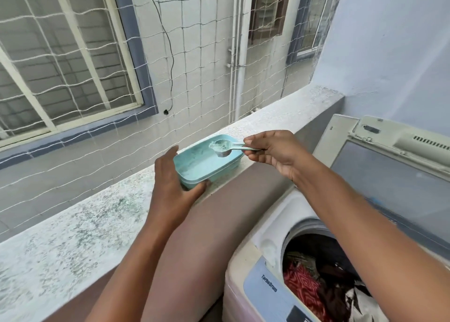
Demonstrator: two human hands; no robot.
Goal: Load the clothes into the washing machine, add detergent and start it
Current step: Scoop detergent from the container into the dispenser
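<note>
The left hand (174, 188) clasps the detergent tub (207, 162) steady (on the ledge (97, 214)) while the right hand (272, 150) pinches a heaped scoop (220, 146) level.

A detergent box (207, 162) sits on the ledge (97, 222), left of the washing machine (265, 268). A scoop (222, 147) hangs over the box. Clothes (316, 287) lie in the drum, with the lid (389, 175) raised behind.
</note>
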